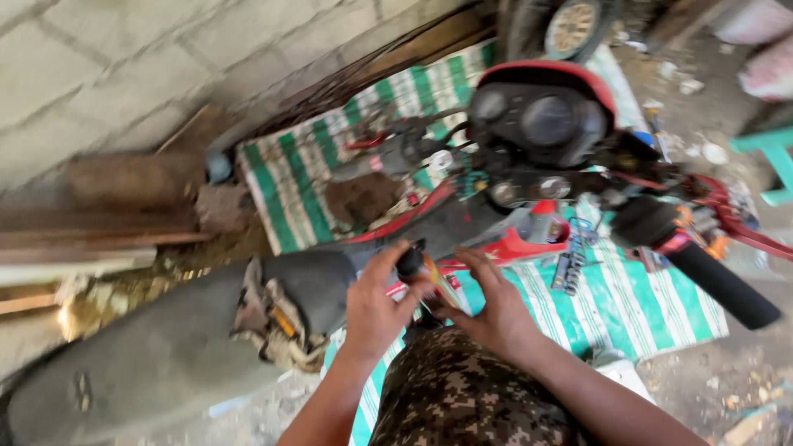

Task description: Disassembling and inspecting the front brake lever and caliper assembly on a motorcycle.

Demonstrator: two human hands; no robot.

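Two bare hands meeting near centre over the torn grey motorcycle seat [165, 347]: left hand [373, 310] pinching the black cap of a small tube-like container [429, 281], right hand [489, 310] cupped under it, apparently steadying, before red handlebars [578, 157] far right.

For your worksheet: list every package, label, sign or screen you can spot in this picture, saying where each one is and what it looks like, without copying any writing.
Small tube or can: held between the left hand and right hand, cylinder with a black cap and an orange, white and yellow label, blurred.
Instrument cluster: on the motorcycle's handlebars, two round dark dials in a black housing with a red rim.
No signs or lit screens can be made out.
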